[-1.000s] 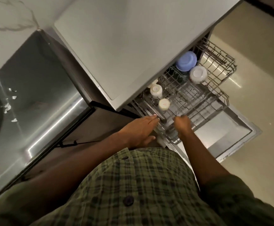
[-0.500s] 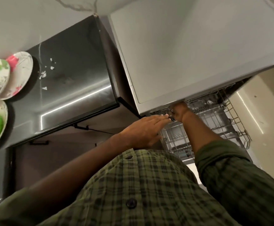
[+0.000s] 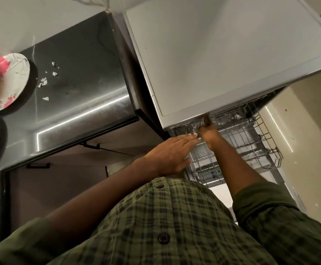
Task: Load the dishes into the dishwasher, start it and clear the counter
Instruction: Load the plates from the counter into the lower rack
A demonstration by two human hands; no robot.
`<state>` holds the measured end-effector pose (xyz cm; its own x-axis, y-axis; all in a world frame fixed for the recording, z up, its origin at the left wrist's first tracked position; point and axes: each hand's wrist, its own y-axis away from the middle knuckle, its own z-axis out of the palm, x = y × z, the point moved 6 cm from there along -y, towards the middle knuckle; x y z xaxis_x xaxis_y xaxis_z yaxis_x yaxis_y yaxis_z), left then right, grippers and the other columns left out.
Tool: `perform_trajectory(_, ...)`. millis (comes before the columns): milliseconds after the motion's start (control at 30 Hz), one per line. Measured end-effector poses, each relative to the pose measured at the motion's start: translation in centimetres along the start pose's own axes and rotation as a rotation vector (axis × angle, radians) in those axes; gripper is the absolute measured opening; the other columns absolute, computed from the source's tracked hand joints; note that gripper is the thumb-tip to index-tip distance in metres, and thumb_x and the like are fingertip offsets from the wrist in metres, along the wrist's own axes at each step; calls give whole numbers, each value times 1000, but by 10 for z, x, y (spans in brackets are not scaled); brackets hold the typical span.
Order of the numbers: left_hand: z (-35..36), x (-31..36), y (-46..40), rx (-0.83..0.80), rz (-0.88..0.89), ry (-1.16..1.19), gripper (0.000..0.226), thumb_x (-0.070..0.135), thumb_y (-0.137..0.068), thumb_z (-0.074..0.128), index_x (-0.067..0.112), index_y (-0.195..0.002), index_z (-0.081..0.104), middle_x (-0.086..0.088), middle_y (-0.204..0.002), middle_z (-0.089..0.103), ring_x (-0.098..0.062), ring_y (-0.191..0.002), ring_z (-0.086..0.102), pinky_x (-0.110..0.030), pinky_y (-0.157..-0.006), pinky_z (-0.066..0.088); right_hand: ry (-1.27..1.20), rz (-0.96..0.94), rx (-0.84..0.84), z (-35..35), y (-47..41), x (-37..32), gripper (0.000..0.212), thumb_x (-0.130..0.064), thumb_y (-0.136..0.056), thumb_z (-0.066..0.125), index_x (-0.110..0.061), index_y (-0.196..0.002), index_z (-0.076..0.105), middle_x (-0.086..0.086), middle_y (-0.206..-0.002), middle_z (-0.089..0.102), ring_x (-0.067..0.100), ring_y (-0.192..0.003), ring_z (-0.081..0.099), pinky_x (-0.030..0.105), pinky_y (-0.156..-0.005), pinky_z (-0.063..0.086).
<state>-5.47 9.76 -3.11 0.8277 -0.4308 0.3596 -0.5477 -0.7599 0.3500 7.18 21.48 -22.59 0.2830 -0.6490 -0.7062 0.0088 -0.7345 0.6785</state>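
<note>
Both hands at the front of the dishwasher's upper rack, plates waiting on the counter.

Nearest is the green plaid shirt [image 3: 155, 226] with both forearms stretched forward. The left hand [image 3: 172, 153] lies flat with fingers straight and pressed together, fingertips at the front edge of the upper rack [image 3: 232, 119]. Just beside it, the right hand [image 3: 208, 131] reaches up to that rack under the dishwasher [image 3: 222, 54] top; its fingers are blurred and partly hidden, so I cannot tell whether they are gripping the wire. Below, the lower rack [image 3: 251, 150] is pulled out over the open door. Off to the left, on the dark steel counter [image 3: 75, 83], sit patterned plates [image 3: 12, 79] overlapping at the edge, with small white scraps [image 3: 44, 82] scattered near them.
</note>
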Motion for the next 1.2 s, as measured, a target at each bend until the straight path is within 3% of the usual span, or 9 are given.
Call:
perform_trajectory(133, 6, 10, -3, 20, 61, 19, 75, 34, -104, 60, 9, -164, 22, -12, -171, 22, -23, -159, 19, -40, -130, 19, -22, -86, -16, -14, 45, 4, 61, -13, -104, 58, -31, -158, 38, 9, -153, 53, 27, -108, 71, 48, -91, 61)
perform_trajectory(267, 10, 11, -3, 24, 88, 32, 75, 34, -105, 56, 9, -165, 20, -11, -173, 19, -22, -160, 16, -42, -130, 18, 120, -255, -36, -21, 102, -14, 55, -12, -106, 53, -26, -158, 41, 4, -161, 43, 19, -129, 56, 30, -99, 46)
perform_trajectory(333, 8, 3, -4, 26, 81, 44, 74, 36, -105, 54, 12, -166, 18, -9, -173, 17, -22, -160, 14, -42, -130, 16, 164, -305, -26, -21, 124, -22, 43, -8, -105, 51, -22, -144, 59, 7, -145, 61, 20, -125, 61, 35, -103, 48)
perform_trajectory(433, -6, -17, -2, 74, 76, 59, 76, 36, -103, 54, 13, -166, 18, -7, -174, 16, -21, -160, 14, -42, -130, 15, 263, -396, -29, -10, 149, -44, 27, -6, -101, 55, -20, -116, 73, 8, -103, 77, 31, -97, 72, 53, -89, 58)
perform_trajectory(600, -40, -65, 23, 223, 34, 162, 80, 28, -97, 63, 11, -164, 23, -11, -171, 25, -23, -158, 21, -41, -129, 19, 476, -520, -105, 42, 184, -113, 20, -10, -98, 62, -19, -111, 75, -13, -90, 75, 0, -83, 70, 23, -77, 58)
perform_trajectory(767, -68, -139, 83, 448, -93, 287, 79, 24, -88, 64, 3, -158, 36, -19, -163, 39, -28, -153, 34, -35, -129, 21, 652, -727, -265, 132, 204, -182, 19, -11, -95, 61, -25, -97, 74, -12, -74, 69, 7, -67, 65, 29, -62, 53)
perform_trajectory(1000, -74, -262, 177, 692, -346, 300, 74, 27, -86, 59, 0, -153, 43, -22, -159, 44, -31, -150, 41, -43, -126, 30, 1014, -956, -444, 290, 201, -249, 36, -28, -95, 49, -28, -127, 65, -12, -128, 63, 9, -117, 60, 30, -99, 51)
perform_trajectory(1100, -64, -311, 218, 747, -527, 267, 74, 34, -86, 53, 3, -153, 44, -20, -158, 46, -31, -150, 41, -46, -124, 33, 1258, -959, -499, 361, 198, -266, 48, -31, -104, 43, -30, -152, 46, -7, -159, 45, 12, -143, 44, 29, -118, 37)
perform_trajectory(1200, -51, -349, 254, 725, -700, 209, 75, 40, -88, 50, 5, -154, 44, -18, -158, 46, -33, -151, 40, -48, -124, 34, 1476, -857, -549, 424, 198, -274, 57, -29, -106, 39, -28, -162, 27, 9, -170, 23, 26, -153, 32, 41, -123, 31)
